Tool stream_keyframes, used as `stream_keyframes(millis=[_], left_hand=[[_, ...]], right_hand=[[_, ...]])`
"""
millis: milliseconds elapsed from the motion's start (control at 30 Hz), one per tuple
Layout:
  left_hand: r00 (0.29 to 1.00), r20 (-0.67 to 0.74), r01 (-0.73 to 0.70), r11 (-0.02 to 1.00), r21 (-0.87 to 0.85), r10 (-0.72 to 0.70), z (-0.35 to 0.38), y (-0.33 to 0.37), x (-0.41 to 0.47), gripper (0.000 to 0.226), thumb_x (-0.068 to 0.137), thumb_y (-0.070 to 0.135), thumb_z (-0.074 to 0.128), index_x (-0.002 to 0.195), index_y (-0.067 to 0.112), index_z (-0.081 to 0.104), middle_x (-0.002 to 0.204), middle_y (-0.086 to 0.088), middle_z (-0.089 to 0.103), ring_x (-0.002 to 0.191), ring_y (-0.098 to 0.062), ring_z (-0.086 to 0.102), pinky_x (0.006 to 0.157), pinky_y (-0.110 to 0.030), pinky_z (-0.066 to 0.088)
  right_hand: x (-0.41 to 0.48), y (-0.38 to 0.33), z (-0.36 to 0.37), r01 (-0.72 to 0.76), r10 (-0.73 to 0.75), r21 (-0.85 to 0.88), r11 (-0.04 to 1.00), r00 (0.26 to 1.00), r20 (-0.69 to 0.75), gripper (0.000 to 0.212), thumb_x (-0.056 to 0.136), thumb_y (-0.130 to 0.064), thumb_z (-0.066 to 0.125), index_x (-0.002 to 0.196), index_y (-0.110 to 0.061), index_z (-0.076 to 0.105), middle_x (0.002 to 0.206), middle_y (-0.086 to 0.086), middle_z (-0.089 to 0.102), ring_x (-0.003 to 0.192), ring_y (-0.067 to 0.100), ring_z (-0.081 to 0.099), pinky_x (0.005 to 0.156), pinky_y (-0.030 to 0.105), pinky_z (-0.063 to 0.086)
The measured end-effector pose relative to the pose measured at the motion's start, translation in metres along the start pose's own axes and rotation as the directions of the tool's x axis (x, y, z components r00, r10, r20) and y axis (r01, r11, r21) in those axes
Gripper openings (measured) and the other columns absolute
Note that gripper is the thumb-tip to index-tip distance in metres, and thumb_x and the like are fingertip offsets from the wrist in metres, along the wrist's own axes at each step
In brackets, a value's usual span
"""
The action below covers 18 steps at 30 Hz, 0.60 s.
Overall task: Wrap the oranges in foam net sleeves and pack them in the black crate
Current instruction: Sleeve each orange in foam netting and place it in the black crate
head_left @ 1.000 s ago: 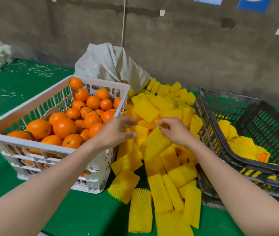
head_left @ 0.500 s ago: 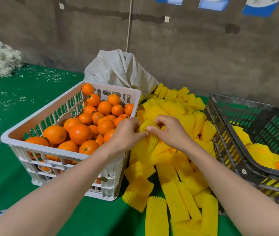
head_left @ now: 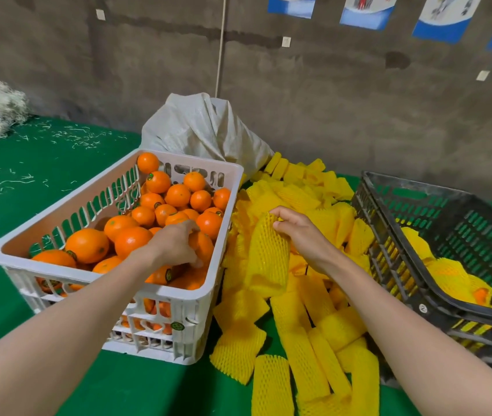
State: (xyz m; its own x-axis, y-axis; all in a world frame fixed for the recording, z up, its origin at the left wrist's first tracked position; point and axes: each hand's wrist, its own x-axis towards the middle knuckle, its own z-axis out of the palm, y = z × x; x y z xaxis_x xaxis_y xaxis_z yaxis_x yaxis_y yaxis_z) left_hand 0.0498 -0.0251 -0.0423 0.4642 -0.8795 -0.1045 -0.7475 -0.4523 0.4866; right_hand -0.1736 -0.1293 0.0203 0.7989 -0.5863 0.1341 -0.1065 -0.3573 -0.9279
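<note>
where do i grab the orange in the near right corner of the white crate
From above, fingers curled over its top and sides: the orange is round, sits atop the pile, and the wall of the white crate blocks its right. The left hand grips it so.

A: What are things made of here?

B: At nine o'clock, a white crate (head_left: 112, 187) of smooth moulded plastic; its oranges (head_left: 87, 244) have glossy, finely dimpled peel. At six, matt, spongy foam net sleeves (head_left: 304, 355). At three, a black crate (head_left: 418, 184) of dull, scuffed plastic. Matt green cloth covers the surface (head_left: 28, 181).

A: And at twelve?

B: A coarse woven sack (head_left: 199, 130) and a rough concrete wall (head_left: 328, 100).
</note>
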Motion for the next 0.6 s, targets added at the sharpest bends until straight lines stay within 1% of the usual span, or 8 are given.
stream_keyframes(millis=[67,133,200,267,367,433,500,600], left_hand=[[0.999,-0.049,-0.007,0.953,-0.303,-0.008,-0.008,0.002,-0.001,0.069,0.065,0.019,0.085,0.121,0.034,0.048,0.125,-0.005,0.048,0.099,-0.021,0.053,0.065,-0.028,0.048],[0.998,-0.054,-0.057,0.773,-0.632,0.029,-0.018,0.013,-0.009,0.064,0.068,0.008,0.082,0.116,0.039,0.054,0.126,0.000,0.048,0.104,-0.022,0.056,0.066,-0.028,0.054],[0.994,-0.049,-0.096,0.570,-0.816,0.097,-0.027,0.030,-0.020,0.064,0.068,0.004,0.080,0.114,0.042,0.058,0.124,0.005,0.051,0.106,-0.021,0.059,0.064,-0.026,0.057],[0.985,-0.034,-0.104,0.433,-0.895,0.167,-0.031,0.049,-0.028,0.064,0.066,0.011,0.078,0.118,0.042,0.058,0.126,0.004,0.052,0.107,-0.023,0.061,0.069,-0.030,0.058],[0.981,-0.039,-0.100,0.322,-0.942,0.192,-0.023,0.076,-0.035,0.064,0.071,0.017,0.072,0.128,0.038,0.051,0.131,-0.007,0.052,0.107,-0.028,0.061,0.079,-0.036,0.054],[0.990,-0.046,-0.078,0.249,-0.965,0.130,-0.013,0.094,-0.039,0.056,0.080,0.010,0.067,0.128,0.035,0.050,0.130,-0.014,0.053,0.098,-0.029,0.062,0.074,-0.037,0.052],[0.995,-0.043,-0.056,0.164,-0.985,0.085,-0.001,0.111,-0.041,0.053,0.085,0.003,0.063,0.127,0.033,0.051,0.120,-0.017,0.058,0.086,-0.026,0.065,0.066,-0.036,0.054],[0.997,-0.035,-0.036,0.012,-0.999,0.075,0.017,0.131,-0.042,0.056,0.083,-0.008,0.056,0.125,0.030,0.054,0.087,-0.016,0.067,0.061,-0.019,0.066,0.050,-0.027,0.053]], right_hand=[[-0.004,-0.001,-0.001,-0.027,0.025,0.056,0.998,0.999,0.030,0.029,0.095,0.005,0.037,0.081,-0.015,0.052,0.072,-0.001,0.054,0.058,-0.003,0.052,0.059,0.011,0.041],[-0.006,-0.002,-0.001,-0.048,0.042,0.130,0.990,0.998,0.046,0.029,0.094,0.004,0.037,0.082,-0.016,0.053,0.069,-0.004,0.057,0.057,-0.003,0.055,0.058,0.012,0.043],[-0.006,-0.005,0.000,-0.056,0.044,0.211,0.976,0.997,0.061,0.029,0.094,0.005,0.037,0.082,-0.015,0.055,0.070,-0.005,0.059,0.061,0.001,0.056,0.061,0.014,0.044],[-0.007,-0.010,0.000,-0.062,0.032,0.296,0.953,0.994,0.104,0.030,0.093,0.006,0.036,0.083,-0.014,0.056,0.073,-0.002,0.060,0.067,0.005,0.057,0.066,0.017,0.046],[-0.010,-0.016,-0.001,-0.066,-0.010,0.414,0.908,0.984,0.178,0.032,0.093,0.005,0.033,0.084,-0.013,0.058,0.073,-0.003,0.064,0.070,0.007,0.060,0.071,0.021,0.049],[-0.014,-0.016,-0.002,-0.067,-0.033,0.432,0.899,0.975,0.218,0.034,0.094,0.003,0.032,0.086,-0.015,0.060,0.075,-0.004,0.066,0.074,0.008,0.062,0.075,0.025,0.049],[-0.018,-0.014,-0.004,-0.076,-0.028,0.427,0.901,0.972,0.233,0.033,0.094,0.002,0.032,0.088,-0.014,0.060,0.078,-0.002,0.064,0.078,0.010,0.060,0.079,0.028,0.047],[-0.024,-0.011,-0.006,-0.053,-0.015,0.371,0.927,0.984,0.179,0.032,0.092,0.005,0.032,0.085,-0.013,0.057,0.068,-0.009,0.061,0.066,0.001,0.057,0.065,0.017,0.045]])
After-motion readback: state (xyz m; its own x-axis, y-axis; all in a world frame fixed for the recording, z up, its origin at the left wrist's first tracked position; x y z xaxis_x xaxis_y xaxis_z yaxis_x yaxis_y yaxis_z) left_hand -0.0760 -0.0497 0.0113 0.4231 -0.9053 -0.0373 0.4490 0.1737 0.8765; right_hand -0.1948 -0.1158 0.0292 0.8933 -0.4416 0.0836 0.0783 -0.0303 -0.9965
